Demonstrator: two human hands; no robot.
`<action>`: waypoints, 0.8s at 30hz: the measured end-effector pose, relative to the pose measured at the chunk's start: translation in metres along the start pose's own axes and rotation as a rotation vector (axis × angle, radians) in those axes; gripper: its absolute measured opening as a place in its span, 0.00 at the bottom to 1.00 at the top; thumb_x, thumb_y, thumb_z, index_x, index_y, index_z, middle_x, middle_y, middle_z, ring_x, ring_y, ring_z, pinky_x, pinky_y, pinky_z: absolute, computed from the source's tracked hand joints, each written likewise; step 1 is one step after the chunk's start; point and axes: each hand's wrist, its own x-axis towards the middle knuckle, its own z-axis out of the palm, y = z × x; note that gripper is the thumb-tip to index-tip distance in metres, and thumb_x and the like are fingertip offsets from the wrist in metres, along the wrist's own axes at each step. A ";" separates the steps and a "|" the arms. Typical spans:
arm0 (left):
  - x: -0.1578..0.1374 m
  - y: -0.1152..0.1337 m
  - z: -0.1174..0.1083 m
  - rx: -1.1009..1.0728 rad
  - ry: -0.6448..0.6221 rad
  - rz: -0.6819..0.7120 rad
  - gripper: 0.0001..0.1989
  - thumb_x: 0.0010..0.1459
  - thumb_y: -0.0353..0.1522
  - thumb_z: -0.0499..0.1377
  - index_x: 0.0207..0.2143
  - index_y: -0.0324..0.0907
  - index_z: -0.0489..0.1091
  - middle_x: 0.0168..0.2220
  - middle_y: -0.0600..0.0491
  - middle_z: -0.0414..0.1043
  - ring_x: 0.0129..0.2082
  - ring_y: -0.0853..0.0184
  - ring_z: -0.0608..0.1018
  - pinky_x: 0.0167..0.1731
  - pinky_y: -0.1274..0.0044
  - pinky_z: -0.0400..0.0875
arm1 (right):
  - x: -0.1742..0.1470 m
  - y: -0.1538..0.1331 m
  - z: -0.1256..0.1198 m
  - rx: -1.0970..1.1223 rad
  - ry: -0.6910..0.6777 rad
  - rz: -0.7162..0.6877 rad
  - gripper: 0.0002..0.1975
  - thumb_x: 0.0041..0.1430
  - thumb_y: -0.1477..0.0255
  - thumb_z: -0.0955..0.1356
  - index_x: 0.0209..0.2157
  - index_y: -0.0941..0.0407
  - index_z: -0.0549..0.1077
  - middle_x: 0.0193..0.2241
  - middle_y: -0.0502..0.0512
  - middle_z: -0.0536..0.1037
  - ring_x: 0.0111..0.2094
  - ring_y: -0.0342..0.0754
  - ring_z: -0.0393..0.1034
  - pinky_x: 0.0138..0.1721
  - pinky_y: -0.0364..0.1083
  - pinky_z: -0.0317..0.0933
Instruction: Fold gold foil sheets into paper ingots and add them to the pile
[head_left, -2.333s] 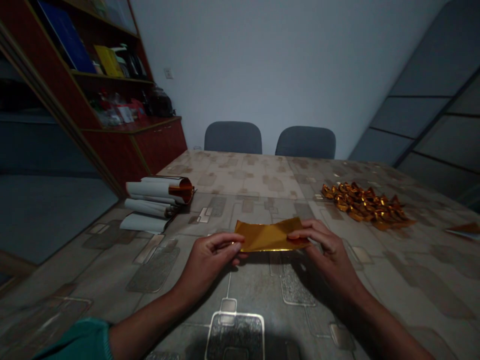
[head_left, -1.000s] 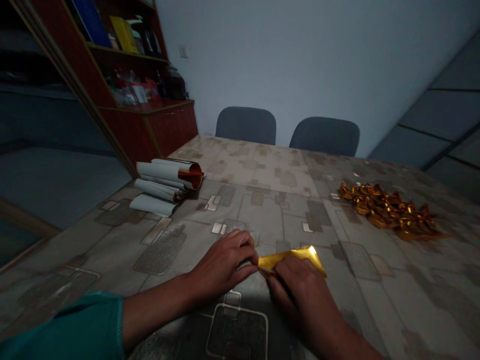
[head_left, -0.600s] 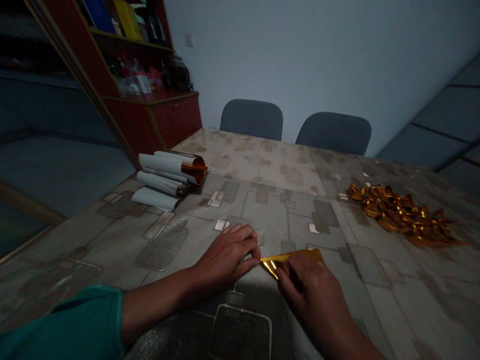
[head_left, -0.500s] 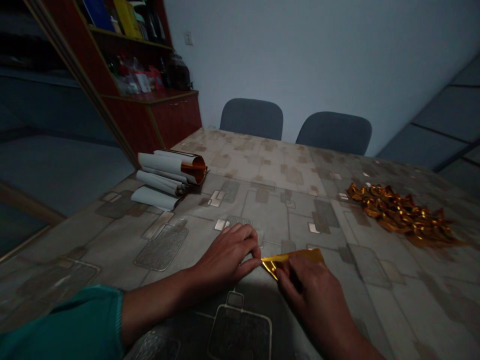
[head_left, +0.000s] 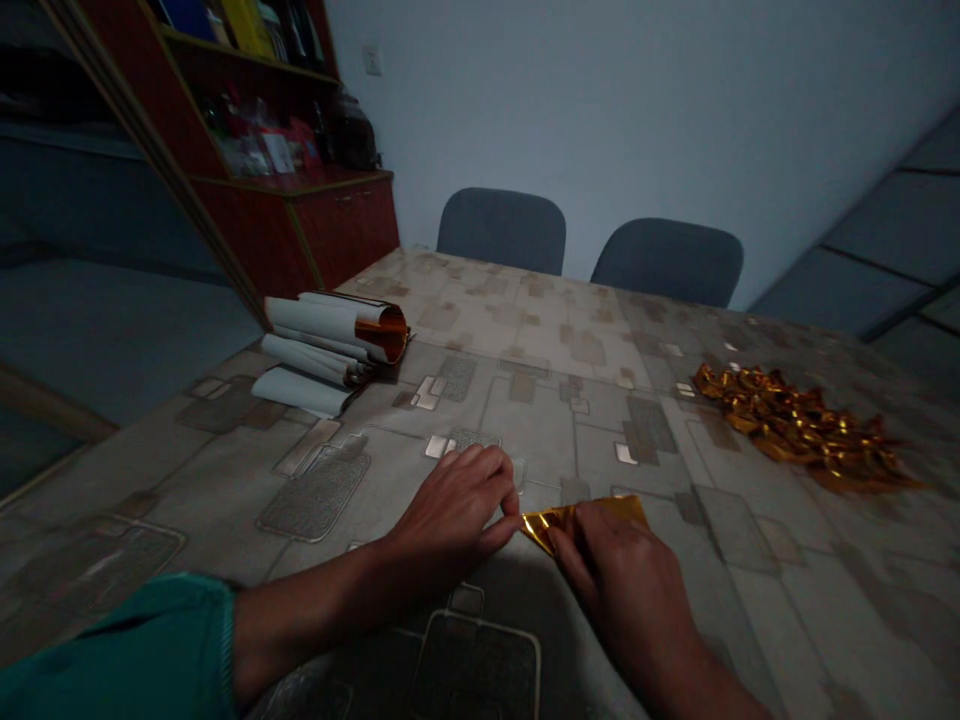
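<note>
Gold foil [head_left: 541, 522] was held at 2 places

The left hand [head_left: 463, 502] arched low, palm down, fingers and thumb pinching the foil's pointed left tip. The right hand [head_left: 628, 568] curled knuckles-up over its middle, fingers and thumb closed on it. The foil was at the bench [head_left: 517, 410], between both hands.

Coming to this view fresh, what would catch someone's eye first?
Probably the shiny gold sheet low in the middle, with the left hand at its pointed left end and the right hand over it. Next, the glinting cluster of gold folded pieces on the right of the patterned table, then the curled pale sheets with an orange-gold inside on the left.
</note>
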 end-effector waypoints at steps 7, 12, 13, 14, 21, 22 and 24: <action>0.000 0.001 0.000 0.016 0.008 -0.002 0.03 0.61 0.28 0.58 0.33 0.41 0.70 0.38 0.53 0.69 0.40 0.63 0.69 0.39 0.70 0.58 | 0.003 0.002 0.003 -0.062 0.035 -0.011 0.29 0.74 0.59 0.51 0.24 0.54 0.68 0.15 0.52 0.73 0.15 0.49 0.71 0.21 0.45 0.46; 0.000 -0.001 0.001 0.006 0.017 0.000 0.02 0.59 0.28 0.60 0.32 0.42 0.70 0.38 0.54 0.69 0.40 0.63 0.69 0.40 0.70 0.58 | 0.003 0.001 0.002 -0.060 0.009 -0.021 0.25 0.73 0.62 0.53 0.25 0.54 0.68 0.17 0.52 0.75 0.17 0.50 0.72 0.21 0.45 0.48; 0.000 -0.002 0.001 0.001 0.018 0.000 0.01 0.59 0.29 0.60 0.32 0.42 0.70 0.38 0.54 0.69 0.41 0.63 0.69 0.40 0.71 0.58 | 0.003 0.000 0.002 -0.062 0.003 -0.021 0.25 0.73 0.62 0.53 0.26 0.54 0.68 0.17 0.52 0.75 0.17 0.50 0.73 0.21 0.45 0.48; 0.000 -0.003 0.001 -0.005 0.021 -0.001 0.02 0.58 0.29 0.61 0.33 0.42 0.70 0.39 0.54 0.69 0.41 0.62 0.69 0.40 0.71 0.58 | 0.003 0.000 0.001 -0.066 0.001 -0.020 0.24 0.73 0.63 0.53 0.26 0.54 0.67 0.17 0.52 0.75 0.17 0.50 0.73 0.21 0.45 0.48; -0.002 -0.002 0.002 -0.002 0.018 -0.017 0.02 0.60 0.28 0.59 0.34 0.43 0.69 0.40 0.54 0.69 0.43 0.62 0.69 0.41 0.70 0.58 | 0.004 -0.002 0.001 -0.080 -0.034 0.006 0.15 0.70 0.67 0.58 0.29 0.53 0.65 0.17 0.51 0.75 0.18 0.50 0.73 0.22 0.45 0.48; -0.002 -0.002 0.001 0.005 0.014 -0.017 0.02 0.61 0.28 0.59 0.34 0.43 0.69 0.40 0.54 0.69 0.42 0.61 0.69 0.40 0.70 0.58 | 0.004 -0.002 0.001 -0.081 -0.043 0.010 0.13 0.69 0.67 0.59 0.29 0.53 0.65 0.18 0.50 0.75 0.18 0.50 0.73 0.22 0.45 0.48; -0.001 -0.001 0.000 0.025 0.007 -0.009 0.02 0.61 0.29 0.59 0.34 0.43 0.69 0.40 0.53 0.70 0.42 0.61 0.70 0.40 0.70 0.59 | 0.004 -0.002 0.002 -0.088 -0.041 0.019 0.12 0.68 0.68 0.60 0.29 0.53 0.65 0.18 0.50 0.76 0.18 0.51 0.74 0.22 0.45 0.48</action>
